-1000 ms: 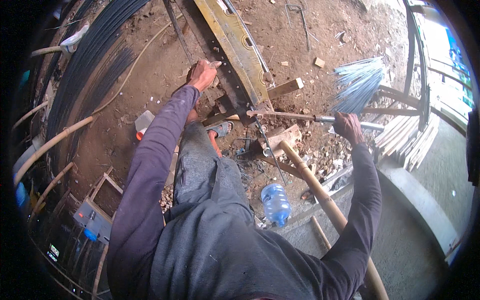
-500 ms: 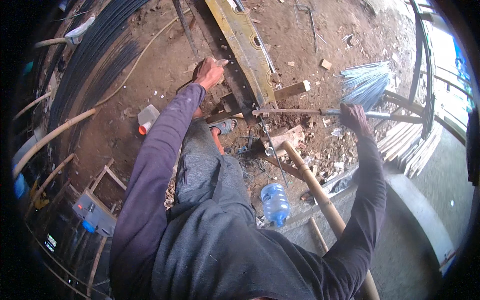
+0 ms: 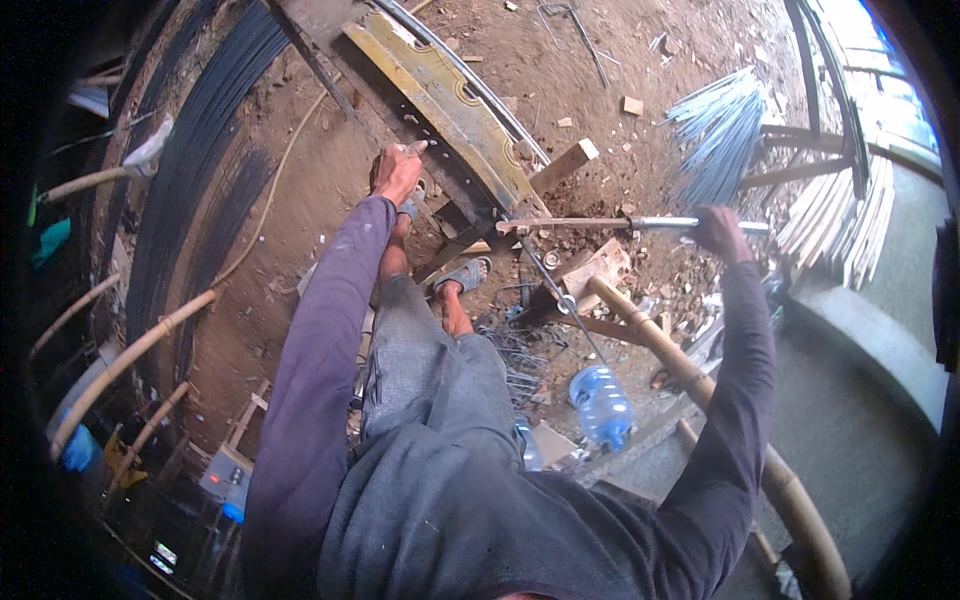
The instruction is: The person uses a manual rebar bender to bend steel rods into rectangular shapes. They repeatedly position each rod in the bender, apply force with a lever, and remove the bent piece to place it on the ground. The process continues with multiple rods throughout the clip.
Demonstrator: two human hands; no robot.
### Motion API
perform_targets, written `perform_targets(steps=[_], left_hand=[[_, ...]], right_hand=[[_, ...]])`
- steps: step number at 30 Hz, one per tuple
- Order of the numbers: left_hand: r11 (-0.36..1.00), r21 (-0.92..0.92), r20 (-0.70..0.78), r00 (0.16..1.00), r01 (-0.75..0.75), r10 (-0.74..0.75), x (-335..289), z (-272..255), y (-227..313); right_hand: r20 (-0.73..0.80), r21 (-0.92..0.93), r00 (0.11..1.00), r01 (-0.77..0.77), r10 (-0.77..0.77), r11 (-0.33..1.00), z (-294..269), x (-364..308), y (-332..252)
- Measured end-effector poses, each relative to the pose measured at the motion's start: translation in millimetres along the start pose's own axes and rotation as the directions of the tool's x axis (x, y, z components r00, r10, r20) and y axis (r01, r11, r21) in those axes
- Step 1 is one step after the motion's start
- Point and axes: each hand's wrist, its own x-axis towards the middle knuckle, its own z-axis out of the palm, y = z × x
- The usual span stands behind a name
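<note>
My right hand point(image 3: 722, 234) is wrapped round the metal handle point(image 3: 667, 222), whose rusty bar point(image 3: 572, 223) reaches left to the near end of the bench beam point(image 3: 376, 93). My left hand point(image 3: 397, 172) is at the beam's left edge; whether its fingers grip anything, I can't tell. One thin dark rod point(image 3: 538, 262) slants from the near end toward me. A yellow metal piece point(image 3: 440, 108) lies along the right edge, where one timber point(image 3: 565, 166) juts out. One thick bamboo pole point(image 3: 655, 347) crosses beside my right forearm. Left of it are two clear blue bottles, one large point(image 3: 601, 407), the other point(image 3: 528, 445) partly hidden by my clothes; their contents I can't make out. Farther off, one sheaf of pale rods point(image 3: 715, 130) lies rightward.
</note>
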Motion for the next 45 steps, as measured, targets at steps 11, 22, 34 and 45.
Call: perform_targets(steps=[11,22,34,45], left_hand=[[0.991,0.000,-0.016,0.991,-0.135,0.135,24.5,14.3,-29.9],[0.991,0.021,0.045,0.990,-0.135,0.134,14.4,0.5,-16.3],[0.960,-0.069,0.053,0.960,-0.272,0.276,16.7,0.9,-25.2],[0.803,-0.135,-0.096,0.815,-0.580,0.572,3.7,-25.1,-38.9]], right_hand=[[-0.286,-0.058,0.930,-0.257,0.231,0.965,58.7,-52.8,2.3],[0.055,0.070,0.773,-0.635,0.632,0.770,131.2,-143.9,-65.8],[0.396,0.349,0.279,-0.927,0.875,0.138,233.9,-234.2,-423.5],[0.297,0.495,0.316,-0.858,0.901,0.138,185.2,-255.0,-508.4]])
